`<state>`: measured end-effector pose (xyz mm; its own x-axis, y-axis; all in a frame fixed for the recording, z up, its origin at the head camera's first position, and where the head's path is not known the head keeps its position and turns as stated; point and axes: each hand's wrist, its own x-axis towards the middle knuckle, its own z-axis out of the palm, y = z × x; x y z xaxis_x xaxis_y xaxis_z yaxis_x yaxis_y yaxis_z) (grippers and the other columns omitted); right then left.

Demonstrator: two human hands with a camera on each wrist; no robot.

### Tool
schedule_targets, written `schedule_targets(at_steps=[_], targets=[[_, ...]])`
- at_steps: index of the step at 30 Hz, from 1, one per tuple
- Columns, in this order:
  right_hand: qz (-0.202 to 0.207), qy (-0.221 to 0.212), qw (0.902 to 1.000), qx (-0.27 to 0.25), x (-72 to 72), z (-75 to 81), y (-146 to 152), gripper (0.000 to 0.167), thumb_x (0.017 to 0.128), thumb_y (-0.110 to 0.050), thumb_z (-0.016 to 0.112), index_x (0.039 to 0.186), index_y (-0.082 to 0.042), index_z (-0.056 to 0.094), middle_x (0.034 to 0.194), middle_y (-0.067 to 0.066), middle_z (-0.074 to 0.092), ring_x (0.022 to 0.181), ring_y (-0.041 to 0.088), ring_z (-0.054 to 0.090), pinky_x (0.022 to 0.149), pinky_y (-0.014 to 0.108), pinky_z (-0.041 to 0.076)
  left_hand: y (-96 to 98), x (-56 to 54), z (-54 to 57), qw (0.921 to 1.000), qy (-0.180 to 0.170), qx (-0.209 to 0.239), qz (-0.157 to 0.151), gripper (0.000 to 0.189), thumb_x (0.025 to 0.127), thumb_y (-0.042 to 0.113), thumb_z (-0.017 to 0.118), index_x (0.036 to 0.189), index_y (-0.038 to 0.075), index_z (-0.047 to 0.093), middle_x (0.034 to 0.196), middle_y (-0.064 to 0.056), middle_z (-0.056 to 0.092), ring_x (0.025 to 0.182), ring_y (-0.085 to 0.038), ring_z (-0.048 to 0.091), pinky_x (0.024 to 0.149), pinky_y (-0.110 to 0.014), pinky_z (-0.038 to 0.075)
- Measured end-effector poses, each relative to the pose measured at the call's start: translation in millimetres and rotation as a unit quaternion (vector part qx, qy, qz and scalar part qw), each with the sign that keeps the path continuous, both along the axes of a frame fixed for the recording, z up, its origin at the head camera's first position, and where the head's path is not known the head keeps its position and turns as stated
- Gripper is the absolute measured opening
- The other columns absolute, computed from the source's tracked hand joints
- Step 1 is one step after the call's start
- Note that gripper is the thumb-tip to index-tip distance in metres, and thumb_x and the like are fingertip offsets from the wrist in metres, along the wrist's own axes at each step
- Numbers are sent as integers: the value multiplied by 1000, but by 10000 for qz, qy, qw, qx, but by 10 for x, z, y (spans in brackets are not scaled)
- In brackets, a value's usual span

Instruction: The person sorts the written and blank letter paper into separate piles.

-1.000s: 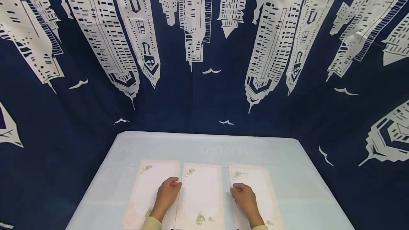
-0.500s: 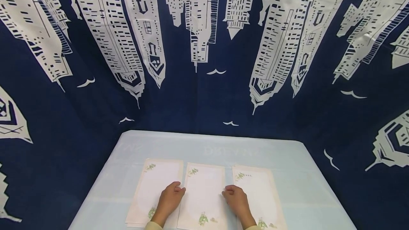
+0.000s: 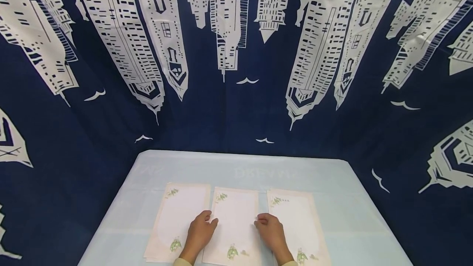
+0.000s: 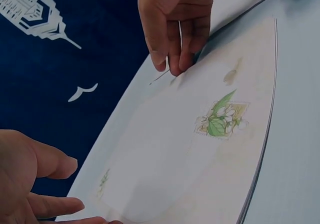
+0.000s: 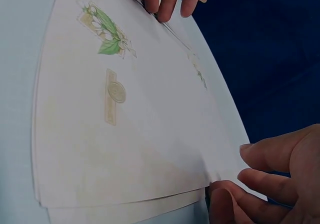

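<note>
Three stacks of pale pink-edged stationery paper with green plant prints lie side by side. My left hand (image 3: 199, 233) is at the left edge of the middle stack (image 3: 234, 216), thumb over its margin. In the left wrist view its thumb and fingers are spread apart beside the paper (image 4: 155, 149). At the middle stack's right edge is my right hand (image 3: 271, 233), partly over the right stack (image 3: 306, 225). Its fingertips touch the paper edge, which bends up slightly there. In the right wrist view several layered sheet edges (image 5: 130, 201) show beside the right hand (image 5: 285, 169).
The left stack (image 3: 181, 212) lies beside my left forearm, its corners slightly uneven. A pale blue cover spreads over the table (image 3: 351, 216). Behind it and at both sides hangs a navy cloth (image 3: 221, 118) printed with white buildings and birds.
My right hand has moved left, from the right stack's left edge to the middle stack's right edge. My left hand has shifted slightly nearer to me and right. The camera view sways a little.
</note>
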<state>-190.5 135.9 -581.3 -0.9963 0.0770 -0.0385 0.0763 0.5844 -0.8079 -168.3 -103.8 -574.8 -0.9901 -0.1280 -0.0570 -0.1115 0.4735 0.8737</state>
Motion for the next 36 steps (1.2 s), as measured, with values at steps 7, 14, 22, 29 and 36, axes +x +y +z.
schedule_targets(at_steps=[7,14,22,29,36], targets=[[-267,-43,9996,-93,-22,-11,25,28,82,-6,76,106,6,71,89,9,74,82,26,72,68,35,59,-55,-35,-29,9974,-177,682,127,44,93,11,68,127,-15,56,107,-25,68,94,-37,69,70,-40,61],[-545,-216,9964,-620,-28,-78,66,36,82,-6,76,114,7,68,88,8,74,76,21,70,64,32,56,-75,-26,-107,9961,-50,860,199,40,88,4,68,122,-16,60,90,-11,72,70,-18,65,64,-34,56],[-494,-353,9920,-1106,-40,-70,23,32,83,-7,74,113,6,70,86,5,74,74,16,67,64,27,53,-47,-40,-124,9965,248,567,558,27,81,0,72,107,-8,73,74,0,69,64,-12,59,62,-31,51],[-464,-328,9933,-1006,-49,-22,-21,31,83,-6,74,111,6,70,80,1,70,69,13,63,60,28,52,-69,-54,-120,9957,137,682,619,29,79,-1,73,108,-8,72,77,-2,71,64,-14,61,59,-29,52],[-454,-63,9976,-512,-57,-18,4,22,83,-5,73,103,5,73,82,4,73,70,16,67,61,29,55,-75,-55,-107,9967,239,552,542,29,82,1,71,110,-7,71,81,-5,74,59,-14,63,56,-30,53]])
